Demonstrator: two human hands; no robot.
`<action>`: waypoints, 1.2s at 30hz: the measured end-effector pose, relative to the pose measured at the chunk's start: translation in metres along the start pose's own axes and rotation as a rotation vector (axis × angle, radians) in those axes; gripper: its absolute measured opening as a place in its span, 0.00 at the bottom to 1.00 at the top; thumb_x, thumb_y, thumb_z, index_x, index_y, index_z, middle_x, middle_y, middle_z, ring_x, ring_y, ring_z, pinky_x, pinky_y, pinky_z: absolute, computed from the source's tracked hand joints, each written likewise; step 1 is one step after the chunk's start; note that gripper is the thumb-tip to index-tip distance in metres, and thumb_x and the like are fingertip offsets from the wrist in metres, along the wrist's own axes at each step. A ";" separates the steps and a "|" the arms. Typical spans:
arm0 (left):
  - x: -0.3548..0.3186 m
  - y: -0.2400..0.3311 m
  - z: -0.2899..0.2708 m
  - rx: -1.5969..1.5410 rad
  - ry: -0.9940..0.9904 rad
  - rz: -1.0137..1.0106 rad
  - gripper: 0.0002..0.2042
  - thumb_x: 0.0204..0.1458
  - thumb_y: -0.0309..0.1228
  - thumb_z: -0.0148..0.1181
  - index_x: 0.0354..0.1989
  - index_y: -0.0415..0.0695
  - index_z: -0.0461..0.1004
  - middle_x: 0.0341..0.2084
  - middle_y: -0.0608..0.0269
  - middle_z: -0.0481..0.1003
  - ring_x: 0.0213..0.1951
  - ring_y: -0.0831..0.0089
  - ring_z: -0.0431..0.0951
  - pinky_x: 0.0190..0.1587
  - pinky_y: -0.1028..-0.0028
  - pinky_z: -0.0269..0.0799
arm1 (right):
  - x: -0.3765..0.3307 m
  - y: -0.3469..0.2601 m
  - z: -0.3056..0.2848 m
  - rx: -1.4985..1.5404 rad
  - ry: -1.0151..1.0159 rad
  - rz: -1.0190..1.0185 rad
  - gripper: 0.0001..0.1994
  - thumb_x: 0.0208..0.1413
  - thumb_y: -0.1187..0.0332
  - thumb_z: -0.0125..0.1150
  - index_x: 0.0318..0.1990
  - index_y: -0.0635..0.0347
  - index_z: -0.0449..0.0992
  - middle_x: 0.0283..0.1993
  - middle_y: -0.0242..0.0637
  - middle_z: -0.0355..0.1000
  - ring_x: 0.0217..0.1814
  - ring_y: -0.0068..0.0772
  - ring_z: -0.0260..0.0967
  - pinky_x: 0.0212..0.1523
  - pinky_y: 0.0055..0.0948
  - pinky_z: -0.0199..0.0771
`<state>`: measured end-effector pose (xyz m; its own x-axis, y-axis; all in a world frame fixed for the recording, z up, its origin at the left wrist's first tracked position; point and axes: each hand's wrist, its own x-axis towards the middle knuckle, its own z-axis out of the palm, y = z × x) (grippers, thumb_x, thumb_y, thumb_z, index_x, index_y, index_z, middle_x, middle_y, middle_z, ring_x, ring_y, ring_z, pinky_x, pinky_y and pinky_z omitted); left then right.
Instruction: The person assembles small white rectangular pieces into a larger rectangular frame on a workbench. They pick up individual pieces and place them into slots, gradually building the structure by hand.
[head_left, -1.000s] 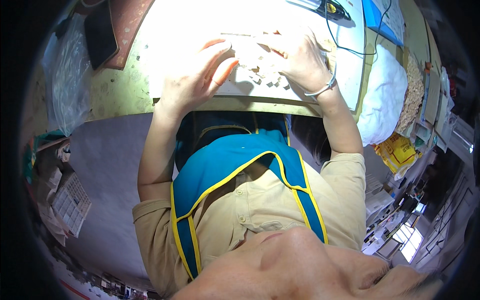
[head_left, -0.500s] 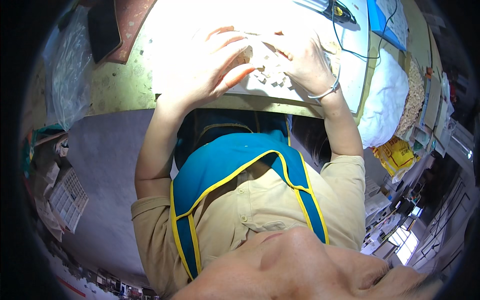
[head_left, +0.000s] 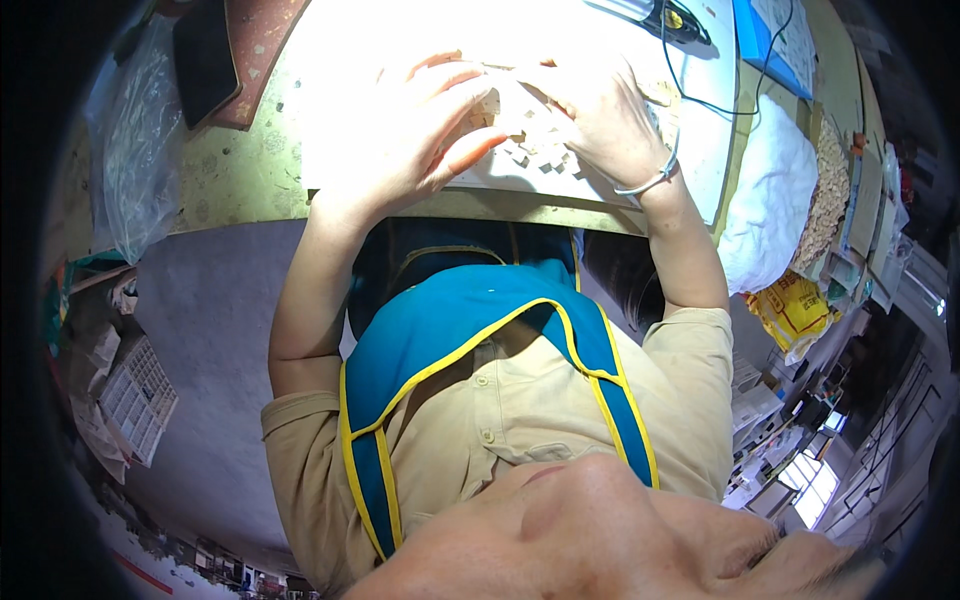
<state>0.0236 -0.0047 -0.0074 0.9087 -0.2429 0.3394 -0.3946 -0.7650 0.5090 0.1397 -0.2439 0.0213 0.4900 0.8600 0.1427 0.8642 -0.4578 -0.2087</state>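
A heap of small pale block-like pieces (head_left: 535,145) lies on the white board (head_left: 490,178), between my two hands. My left hand (head_left: 430,130) is at the heap's left side, fingers stretched and thumb held apart, with nothing visible in it. Across from it, my right hand (head_left: 608,118) reaches over the heap's right side, its thumb extended toward the left fingertips. A pale band circles the right wrist. Strong glare bleaches the far fingers of both hands, so any small piece at the tips cannot be made out.
A black-ended tool (head_left: 685,22) with a dark cord lies at the back right, near a blue folder (head_left: 755,45). To the right sit a white bag (head_left: 770,195) and a mound of tan bits (head_left: 825,190). Clear plastic (head_left: 140,150) and a dark flat slab (head_left: 205,60) are left.
Both hands have shifted very slightly left within the picture, along with the board and table. Their pose around the pale pieces stays nearly the same.
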 end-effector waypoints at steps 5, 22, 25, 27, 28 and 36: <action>0.004 0.008 -0.011 0.040 -0.001 0.047 0.24 0.63 0.47 0.62 0.62 0.46 0.75 0.61 0.55 0.75 0.67 0.51 0.68 0.69 0.53 0.64 | 0.003 -0.005 -0.008 0.022 0.028 -0.015 0.14 0.61 0.65 0.62 0.52 0.56 0.83 0.46 0.44 0.80 0.49 0.44 0.76 0.59 0.47 0.66; 0.007 0.005 -0.007 -0.021 0.012 0.055 0.24 0.62 0.47 0.63 0.61 0.46 0.76 0.61 0.54 0.76 0.67 0.50 0.68 0.69 0.52 0.65 | -0.001 -0.002 -0.006 0.030 0.069 -0.012 0.16 0.60 0.62 0.65 0.53 0.53 0.85 0.43 0.40 0.82 0.43 0.39 0.75 0.51 0.41 0.67; 0.001 0.000 -0.004 -0.021 0.075 0.049 0.24 0.62 0.50 0.62 0.57 0.44 0.78 0.57 0.53 0.77 0.64 0.51 0.71 0.66 0.55 0.67 | -0.002 -0.002 -0.008 -0.034 -0.015 0.013 0.16 0.60 0.60 0.66 0.52 0.56 0.85 0.43 0.41 0.82 0.44 0.40 0.75 0.51 0.42 0.68; 0.000 -0.001 -0.004 0.044 0.094 0.046 0.25 0.62 0.52 0.62 0.56 0.44 0.78 0.56 0.53 0.78 0.63 0.51 0.72 0.65 0.56 0.67 | -0.003 -0.003 -0.007 -0.045 -0.034 0.016 0.16 0.60 0.60 0.67 0.52 0.57 0.85 0.42 0.41 0.82 0.44 0.41 0.74 0.52 0.43 0.69; 0.001 0.000 -0.004 0.080 0.090 0.044 0.24 0.62 0.52 0.62 0.56 0.44 0.78 0.56 0.53 0.78 0.63 0.51 0.72 0.65 0.56 0.67 | -0.004 -0.002 -0.006 -0.032 -0.020 0.009 0.16 0.60 0.59 0.67 0.51 0.58 0.85 0.42 0.42 0.81 0.44 0.41 0.74 0.52 0.43 0.69; 0.002 0.000 -0.003 0.069 0.094 0.056 0.22 0.62 0.48 0.63 0.54 0.44 0.79 0.55 0.53 0.79 0.62 0.51 0.73 0.64 0.57 0.69 | -0.010 0.002 -0.012 -0.004 0.021 0.047 0.13 0.59 0.65 0.68 0.49 0.59 0.85 0.45 0.43 0.81 0.46 0.43 0.74 0.54 0.42 0.71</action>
<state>0.0252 -0.0030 -0.0045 0.8677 -0.2318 0.4396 -0.4309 -0.7918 0.4329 0.1380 -0.2565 0.0311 0.5323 0.8325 0.1533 0.8406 -0.4985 -0.2119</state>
